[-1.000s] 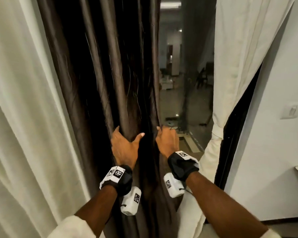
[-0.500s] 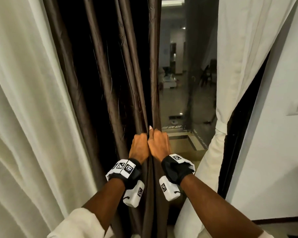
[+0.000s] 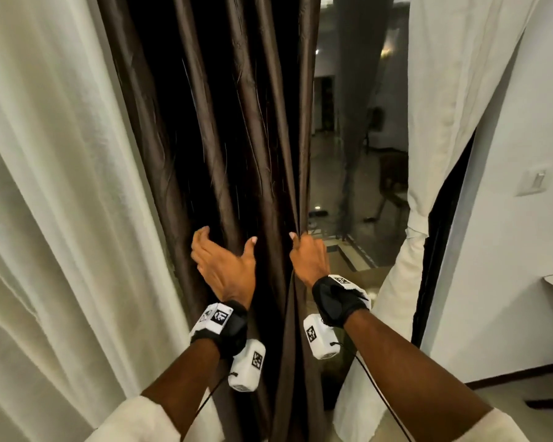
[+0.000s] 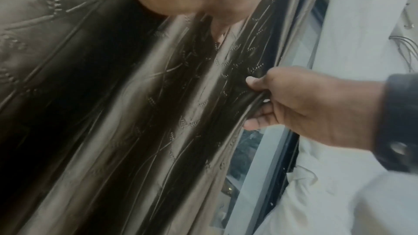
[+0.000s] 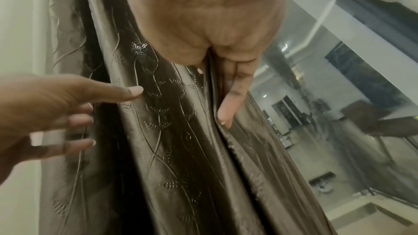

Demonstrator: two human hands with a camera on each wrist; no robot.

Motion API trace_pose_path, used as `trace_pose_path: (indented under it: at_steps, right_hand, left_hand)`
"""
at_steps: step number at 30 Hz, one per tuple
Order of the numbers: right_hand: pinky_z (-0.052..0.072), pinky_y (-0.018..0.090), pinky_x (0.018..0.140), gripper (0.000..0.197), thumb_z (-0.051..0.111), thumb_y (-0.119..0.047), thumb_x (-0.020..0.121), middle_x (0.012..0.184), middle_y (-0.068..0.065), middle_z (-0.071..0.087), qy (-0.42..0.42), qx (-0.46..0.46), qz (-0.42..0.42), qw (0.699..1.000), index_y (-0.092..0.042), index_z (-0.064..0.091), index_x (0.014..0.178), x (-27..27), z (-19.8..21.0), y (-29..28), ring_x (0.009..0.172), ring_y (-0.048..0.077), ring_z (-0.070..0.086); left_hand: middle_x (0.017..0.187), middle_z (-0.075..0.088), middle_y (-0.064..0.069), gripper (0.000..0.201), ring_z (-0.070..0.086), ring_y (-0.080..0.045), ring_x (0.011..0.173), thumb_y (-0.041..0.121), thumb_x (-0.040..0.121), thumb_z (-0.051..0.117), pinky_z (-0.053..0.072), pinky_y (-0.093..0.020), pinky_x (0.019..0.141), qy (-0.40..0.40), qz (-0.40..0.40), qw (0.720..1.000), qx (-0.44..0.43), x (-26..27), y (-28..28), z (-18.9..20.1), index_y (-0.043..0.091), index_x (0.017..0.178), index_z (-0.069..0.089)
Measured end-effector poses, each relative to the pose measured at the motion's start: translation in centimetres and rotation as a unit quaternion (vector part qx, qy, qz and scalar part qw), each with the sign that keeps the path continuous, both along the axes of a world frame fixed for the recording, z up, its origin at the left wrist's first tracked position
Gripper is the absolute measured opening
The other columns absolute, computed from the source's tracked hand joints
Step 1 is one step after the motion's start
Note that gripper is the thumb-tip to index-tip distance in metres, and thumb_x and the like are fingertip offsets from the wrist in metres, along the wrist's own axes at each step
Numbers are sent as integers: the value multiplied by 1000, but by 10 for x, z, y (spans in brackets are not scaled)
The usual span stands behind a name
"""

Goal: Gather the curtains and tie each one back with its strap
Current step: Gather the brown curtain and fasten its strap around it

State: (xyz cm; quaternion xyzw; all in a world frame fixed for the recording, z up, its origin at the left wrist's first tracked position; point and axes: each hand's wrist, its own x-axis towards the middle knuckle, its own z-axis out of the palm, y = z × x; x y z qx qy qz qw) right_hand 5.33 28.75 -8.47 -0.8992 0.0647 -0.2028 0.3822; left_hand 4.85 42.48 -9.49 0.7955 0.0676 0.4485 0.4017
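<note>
Between two white curtains (image 3: pixel 55 193) hangs the brown curtain (image 3: pixel 237 129), dark and glossy, falling in deep vertical folds, with an embossed pattern of thin stems and small leaves. At its right edge the right hand (image 3: pixel 308 258) pinches the gathered fabric between thumb and fingers. Left hand (image 3: pixel 225 266) is spread, fingers straight, against the folds.

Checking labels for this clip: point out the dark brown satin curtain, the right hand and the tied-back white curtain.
Dark brown satin curtain (image 3: pixel 268 129), head view, on a middle fold.
Right hand (image 3: pixel 308 258), head view, back of the hand gripping the curtain's edge.
Tied-back white curtain (image 3: pixel 444 90), head view, upper drape.
</note>
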Motion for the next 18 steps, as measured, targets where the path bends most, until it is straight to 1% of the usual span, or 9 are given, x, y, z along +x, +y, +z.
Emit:
trace_pose_path:
  at_steps: [2,3,5,7,9,11,13,15,18]
  right_hand:
    - [44,47,83,45,37,-34,104,110,34,61,11,-25,45,999,6,58,104,0,0,8,106,48,55]
    - [44,47,84,47,37,-35,104,109,34,61,12,-28,64,997,6,58,102,1,0,10,105,48,55]
    - [48,48,84,47,36,-36,104,105,33,62,15,-14,62,998,6,59,101,2,-2,11,102,48,57]
    - [48,47,84,38,38,-28,103,107,32,62,15,7,-5,1000,4,58,107,3,-4,8,103,47,58]
    - [47,47,85,30,41,-20,101,109,31,63,11,1,-69,998,3,55,114,2,-5,12,106,47,59]
    - [49,47,86,30,43,-22,99,111,30,63,29,-3,-26,999,0,55,115,2,-4,25,107,46,59]
    - [52,47,84,28,45,-25,97,108,29,64,26,19,42,999,-2,58,108,3,-3,37,103,46,60]
    - [50,45,86,38,41,-35,99,106,26,66,19,69,63,995,-4,61,104,2,-4,43,103,44,60]
    - [46,43,97,76,30,-72,91,106,22,67,37,98,55,993,-4,64,102,-7,-4,47,107,37,58]
  left_hand:
    - [133,53,-12,100,48,-34,123,59,67,78,46,-50,96,129,-32,991,-8,16,7,4,2,138,37]
    - [129,57,-12,98,51,-34,121,62,65,78,48,-50,95,178,-49,983,-15,25,12,5,3,135,42]
    - [110,67,-13,72,60,-36,110,58,70,76,52,-44,89,212,-78,974,-26,38,19,5,5,115,58]
    - [93,71,-19,45,66,-38,96,44,82,71,52,-39,81,202,-120,972,-12,43,20,3,2,97,67]
    - [84,71,-21,34,67,-37,84,35,87,68,50,-36,72,173,-140,974,37,37,15,-2,1,86,68]
    - [80,70,-21,28,66,-36,76,29,89,67,44,-33,65,135,-152,974,100,22,5,-8,2,79,67]
    - [83,70,-22,24,66,-35,76,19,91,63,34,-24,61,118,-184,970,110,14,-4,-10,-1,79,68]
    - [86,68,-20,22,66,-33,78,16,92,58,31,-18,60,121,-215,963,108,14,-5,-10,0,82,68]
    - [89,67,-16,24,66,-34,81,22,95,49,39,-29,63,140,-224,949,173,16,-1,-7,5,84,62]
